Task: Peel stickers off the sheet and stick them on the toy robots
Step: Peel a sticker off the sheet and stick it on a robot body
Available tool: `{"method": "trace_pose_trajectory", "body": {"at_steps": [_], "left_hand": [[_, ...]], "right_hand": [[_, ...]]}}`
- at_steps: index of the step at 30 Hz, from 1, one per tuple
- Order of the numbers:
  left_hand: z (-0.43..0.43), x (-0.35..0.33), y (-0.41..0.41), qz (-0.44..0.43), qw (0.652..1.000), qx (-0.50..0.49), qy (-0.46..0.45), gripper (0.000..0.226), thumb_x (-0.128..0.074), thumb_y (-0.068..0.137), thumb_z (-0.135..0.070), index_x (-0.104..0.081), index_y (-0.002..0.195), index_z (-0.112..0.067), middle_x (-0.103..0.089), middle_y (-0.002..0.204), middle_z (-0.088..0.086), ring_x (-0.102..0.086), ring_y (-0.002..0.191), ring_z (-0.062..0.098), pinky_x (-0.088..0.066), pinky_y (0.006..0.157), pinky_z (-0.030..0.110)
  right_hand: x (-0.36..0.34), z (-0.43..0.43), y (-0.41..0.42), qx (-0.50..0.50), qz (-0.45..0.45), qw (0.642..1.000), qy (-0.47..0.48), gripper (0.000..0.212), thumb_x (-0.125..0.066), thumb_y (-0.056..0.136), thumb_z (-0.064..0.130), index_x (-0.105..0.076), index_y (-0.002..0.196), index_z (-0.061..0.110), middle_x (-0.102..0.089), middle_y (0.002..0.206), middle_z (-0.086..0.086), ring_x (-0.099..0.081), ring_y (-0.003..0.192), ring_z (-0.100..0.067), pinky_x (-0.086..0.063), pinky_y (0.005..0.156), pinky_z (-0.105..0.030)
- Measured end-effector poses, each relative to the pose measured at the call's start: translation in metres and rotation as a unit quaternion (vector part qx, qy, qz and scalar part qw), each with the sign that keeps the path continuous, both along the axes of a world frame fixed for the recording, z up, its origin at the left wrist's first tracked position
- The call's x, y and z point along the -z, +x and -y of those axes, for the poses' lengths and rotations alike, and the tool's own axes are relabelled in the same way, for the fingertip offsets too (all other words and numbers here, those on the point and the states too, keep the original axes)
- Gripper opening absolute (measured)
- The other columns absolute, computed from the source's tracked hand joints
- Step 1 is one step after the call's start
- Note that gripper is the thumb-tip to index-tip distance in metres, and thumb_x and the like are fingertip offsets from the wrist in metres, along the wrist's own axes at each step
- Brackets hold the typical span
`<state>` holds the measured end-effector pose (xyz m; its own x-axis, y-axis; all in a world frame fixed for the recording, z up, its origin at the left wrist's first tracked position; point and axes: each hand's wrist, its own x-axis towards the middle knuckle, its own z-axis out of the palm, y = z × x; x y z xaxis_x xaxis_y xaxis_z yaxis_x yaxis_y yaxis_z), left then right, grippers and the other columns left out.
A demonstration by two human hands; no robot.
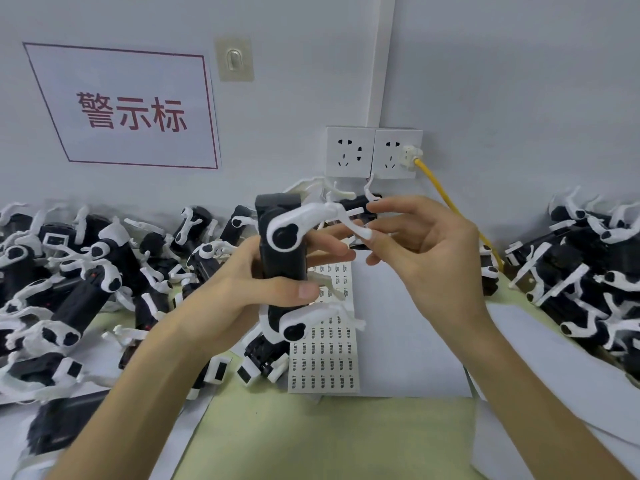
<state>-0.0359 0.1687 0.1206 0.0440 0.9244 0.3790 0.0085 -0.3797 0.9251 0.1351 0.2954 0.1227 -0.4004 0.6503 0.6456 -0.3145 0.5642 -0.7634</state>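
My left hand (242,285) grips a black toy robot (282,268) with white legs, holding it upright above the table with thumb across its front. My right hand (426,247) hovers just right of the robot, fingers loosely spread near one white leg (322,211); whether a sticker sits on a fingertip is too small to tell. The sticker sheet (325,355), white with rows of small printed labels, lies flat on the table below the robot, partly hidden by it.
A heap of black-and-white toy robots (86,271) fills the left side, another heap (588,271) the right. White paper sheets (408,323) lie on the green table. Wall sockets (374,152) with a yellow cable (450,202) are behind.
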Motion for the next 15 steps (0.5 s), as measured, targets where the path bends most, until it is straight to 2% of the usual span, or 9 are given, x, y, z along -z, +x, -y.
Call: {"method": "trace_pose_trajectory", "body": {"at_steps": [3, 6, 11, 15], "left_hand": [[0.0000, 0.0004, 0.0003, 0.000, 1.000, 0.002, -0.003, 0.039, -0.070, 0.073, -0.017, -0.077, 0.108, -0.031, -0.073, 0.121, -0.008, -0.062, 0.128, 0.014, -0.054, 0.095, 0.024], [0.0000, 0.0008, 0.0002, -0.006, 1.000, 0.000, 0.002, 0.040, -0.069, 0.073, -0.017, -0.078, 0.108, -0.034, -0.073, 0.120, -0.010, -0.063, 0.126, 0.012, -0.053, 0.094, 0.023], [0.0002, 0.0012, -0.0019, 0.005, 1.000, 0.005, -0.001, 0.041, -0.068, 0.073, -0.016, -0.078, 0.109, -0.034, -0.073, 0.122, -0.010, -0.063, 0.127, 0.013, -0.053, 0.094, 0.024], [-0.0021, 0.0020, -0.0036, 0.017, 1.000, -0.010, -0.012, 0.040, -0.071, 0.073, -0.017, -0.078, 0.111, -0.029, -0.071, 0.130, -0.004, -0.063, 0.129, 0.023, -0.054, 0.102, 0.035]], "right_hand": [[0.0002, -0.0002, 0.0005, -0.003, 0.011, 1.000, 0.012, 0.014, -0.077, 0.087, 0.000, -0.072, 0.093, 0.012, -0.079, 0.082, 0.010, -0.073, 0.064, -0.013, -0.055, 0.062, -0.018], [0.0009, -0.0002, 0.0004, 0.006, 0.024, 0.999, 0.030, 0.019, -0.075, 0.088, -0.003, -0.072, 0.086, 0.015, -0.079, 0.083, 0.013, -0.072, 0.063, -0.012, -0.054, 0.061, -0.016], [0.0014, -0.0007, 0.0001, 0.036, 0.041, 0.998, 0.041, 0.019, -0.077, 0.089, 0.003, -0.073, 0.085, 0.021, -0.077, 0.080, 0.015, -0.072, 0.062, -0.013, -0.052, 0.060, -0.013], [0.0035, -0.0030, -0.0001, 0.056, 0.059, 0.996, 0.048, 0.020, -0.079, 0.088, 0.008, -0.073, 0.083, 0.027, -0.075, 0.077, 0.008, -0.073, 0.062, -0.015, -0.052, 0.061, -0.017]]}}
